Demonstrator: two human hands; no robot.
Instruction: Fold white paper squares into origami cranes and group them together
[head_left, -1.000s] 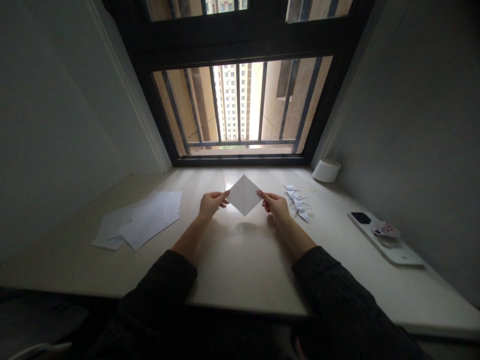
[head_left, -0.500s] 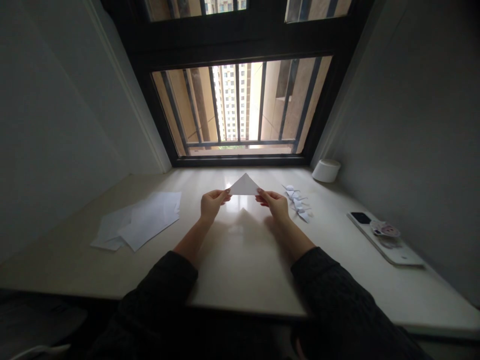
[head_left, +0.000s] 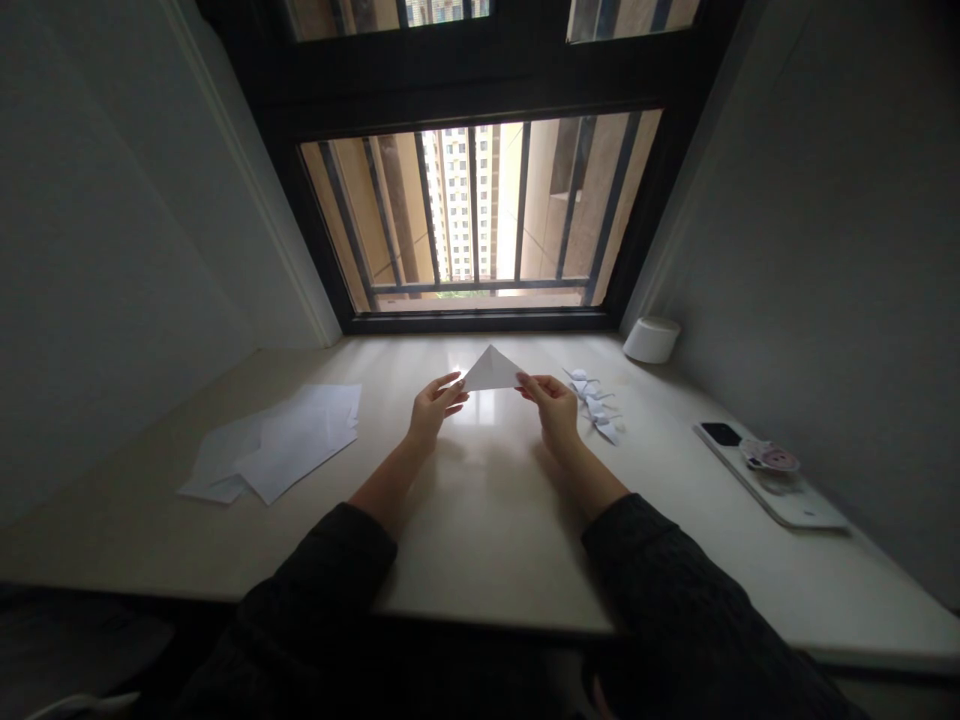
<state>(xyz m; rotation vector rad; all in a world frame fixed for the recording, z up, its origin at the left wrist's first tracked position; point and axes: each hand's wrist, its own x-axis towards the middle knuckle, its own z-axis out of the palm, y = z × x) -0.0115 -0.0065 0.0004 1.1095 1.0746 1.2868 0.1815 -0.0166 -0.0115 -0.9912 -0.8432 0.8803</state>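
Observation:
A white sheet of paper folded into a triangle (head_left: 491, 370) is held up above the sill, its point toward the window. A faint crease runs down from the tip. My right hand (head_left: 553, 402) pinches its right corner between thumb and fingers. At the left corner, the thumb of my left hand (head_left: 433, 408) meets the paper, while the forefinger is lifted a little away and the other fingers are loosely parted. Just right of my right hand, several small folded paper figures (head_left: 596, 405) lie in a row.
Loose white paper sheets (head_left: 296, 440) lie overlapping on the left of the pale sill (head_left: 480, 560). At the right rests a phone (head_left: 806, 508) with a round grip on its back. A white cup-like object (head_left: 652, 341) stands near the dark window frame (head_left: 480, 322).
My left hand has loosened its fingers at the left corner and turned slightly. The paper triangle has tilted a little, and a crease shows on it. My right hand keeps its pinch.

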